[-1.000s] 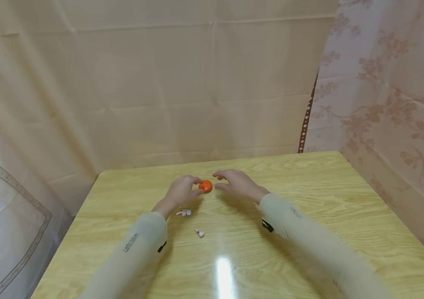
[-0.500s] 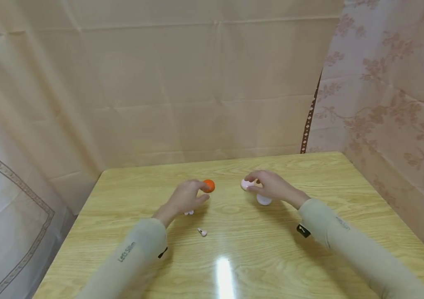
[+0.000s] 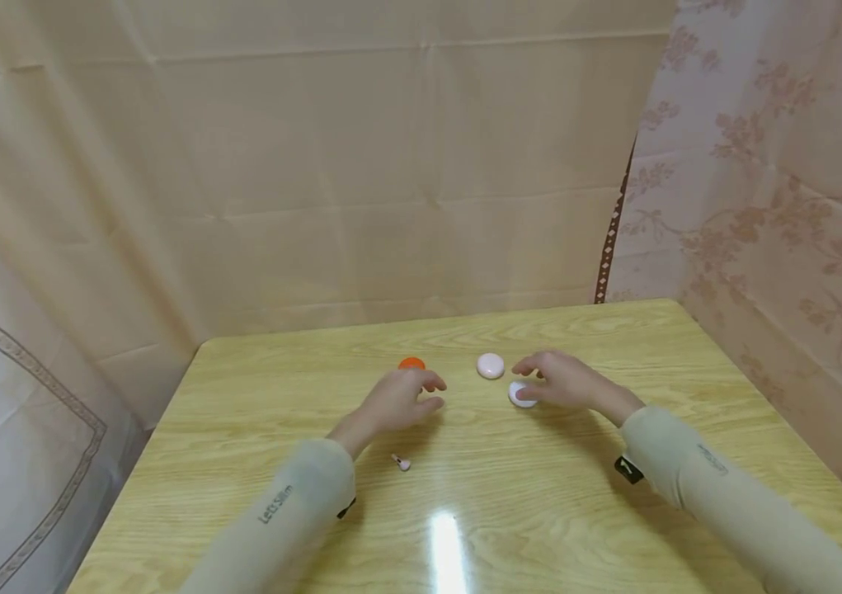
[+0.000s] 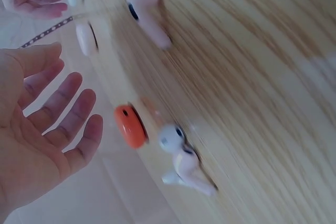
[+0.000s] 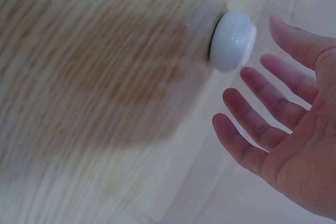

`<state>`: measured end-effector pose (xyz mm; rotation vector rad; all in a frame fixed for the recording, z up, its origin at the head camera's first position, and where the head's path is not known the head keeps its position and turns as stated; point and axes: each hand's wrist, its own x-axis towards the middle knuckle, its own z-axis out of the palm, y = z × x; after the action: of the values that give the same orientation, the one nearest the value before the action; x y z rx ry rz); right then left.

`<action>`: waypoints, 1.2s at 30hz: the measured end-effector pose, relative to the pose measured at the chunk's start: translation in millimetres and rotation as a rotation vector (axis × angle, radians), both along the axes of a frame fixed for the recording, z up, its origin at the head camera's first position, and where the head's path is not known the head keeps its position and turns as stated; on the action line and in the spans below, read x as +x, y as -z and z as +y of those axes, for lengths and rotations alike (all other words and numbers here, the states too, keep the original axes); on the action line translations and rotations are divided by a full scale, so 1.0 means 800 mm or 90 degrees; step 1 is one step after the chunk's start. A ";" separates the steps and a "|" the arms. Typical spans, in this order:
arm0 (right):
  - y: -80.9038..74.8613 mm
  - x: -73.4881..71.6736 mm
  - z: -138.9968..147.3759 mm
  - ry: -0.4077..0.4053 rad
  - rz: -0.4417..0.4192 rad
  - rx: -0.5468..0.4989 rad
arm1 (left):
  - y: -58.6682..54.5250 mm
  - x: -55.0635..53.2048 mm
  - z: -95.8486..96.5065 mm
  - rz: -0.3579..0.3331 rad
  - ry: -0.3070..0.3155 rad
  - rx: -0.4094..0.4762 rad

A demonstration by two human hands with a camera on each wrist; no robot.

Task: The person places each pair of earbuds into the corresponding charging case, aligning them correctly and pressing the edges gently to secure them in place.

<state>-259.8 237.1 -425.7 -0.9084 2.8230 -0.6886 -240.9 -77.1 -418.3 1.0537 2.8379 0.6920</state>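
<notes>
Three small rounded earbud cases lie on the wooden table: an orange one (image 3: 411, 363), a pink one (image 3: 491, 365) and a white one (image 3: 520, 394). My left hand (image 3: 402, 400) hovers just in front of the orange case, covering part of it in the head view; its fingers are loosely bent and hold nothing. Over the white case's right side is my right hand (image 3: 565, 381), also holding nothing; the right wrist view shows its fingers apart from the white case. A lone pink earbud (image 3: 401, 463) lies nearer me. In the left wrist view a white earbud (image 4: 172, 138) touches a pink earbud (image 4: 186, 163).
The wooden table (image 3: 539, 503) reaches back to a beige curtain (image 3: 317, 181). A flower-patterned curtain (image 3: 792, 206) hangs along the right side, and white cloth (image 3: 12, 429) hangs at the left. Light reflects off the table's front.
My right hand has moved right, bringing the pink and white cases into sight, then off the pink case. My left hand has left the orange case and shifted right, hiding the earbud cluster in the head view.
</notes>
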 end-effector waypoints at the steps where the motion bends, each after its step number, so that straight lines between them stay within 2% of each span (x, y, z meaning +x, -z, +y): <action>1: 0.001 0.000 0.001 -0.001 0.002 0.009 | -0.001 0.001 0.003 -0.012 0.003 0.001; 6: 0.003 0.002 0.004 0.016 -0.010 0.035 | -0.001 0.003 0.020 -0.056 0.017 0.006; 14: 0.015 0.004 0.004 0.022 -0.035 0.007 | 0.006 0.008 0.036 -0.103 0.033 0.031; 18: 0.019 0.004 0.005 0.023 -0.032 0.003 | 0.010 0.009 0.039 -0.102 0.045 0.032; 26: 0.021 0.006 0.003 0.034 -0.025 0.010 | 0.013 0.006 0.046 -0.110 0.039 0.032; 36: 0.018 0.011 -0.005 0.004 -0.061 -0.052 | 0.020 0.003 0.055 -0.150 0.022 0.043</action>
<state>-251.3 232.8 -440.5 -0.8554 2.7329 -0.8309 -238.6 -33.2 -434.0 0.9553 2.6078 0.8527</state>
